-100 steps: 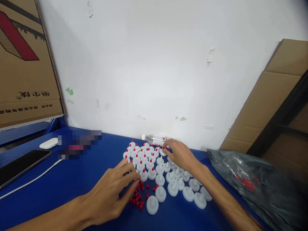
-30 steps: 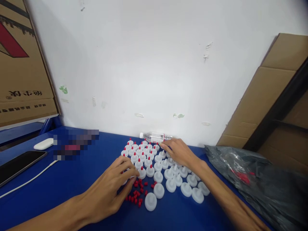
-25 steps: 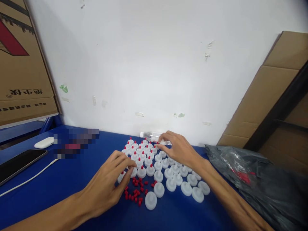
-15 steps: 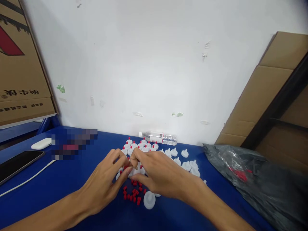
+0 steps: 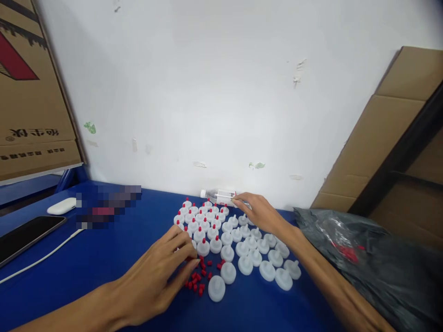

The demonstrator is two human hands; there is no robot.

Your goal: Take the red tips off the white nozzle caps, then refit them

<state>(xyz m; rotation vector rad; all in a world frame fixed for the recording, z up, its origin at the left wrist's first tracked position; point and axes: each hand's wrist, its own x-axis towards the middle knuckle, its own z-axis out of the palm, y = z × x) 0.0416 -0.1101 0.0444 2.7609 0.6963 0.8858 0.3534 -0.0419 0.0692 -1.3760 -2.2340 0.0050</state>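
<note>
My left hand (image 5: 166, 265) hovers at the left of the loose red caps (image 5: 195, 279), fingers curled and thumb apart from them. Its fingertips are close to the caps and to the front white round lids; nothing shows in its grip, though its far fingers are partly hidden. White lids topped with red caps (image 5: 203, 246) stand in rows just beyond it. My right hand (image 5: 259, 212) reaches over the back of the uncapped white lids (image 5: 255, 257), fingers stretched out and nothing visible in them. Its fingertips overlap the lying clear bottle (image 5: 221, 196) in view; contact cannot be told.
On the blue table (image 5: 131, 249), a phone (image 5: 32, 233), a white case (image 5: 62, 205) and a white cable (image 5: 41, 258) lie at left. A dark plastic bag (image 5: 367, 258) covers the right side. Cardboard (image 5: 377, 133) leans there against the white wall (image 5: 221, 92).
My hands were together over the middle of the lids and have separated. The right hand has moved back and right; the left has come slightly nearer me. More lids are now uncovered.
</note>
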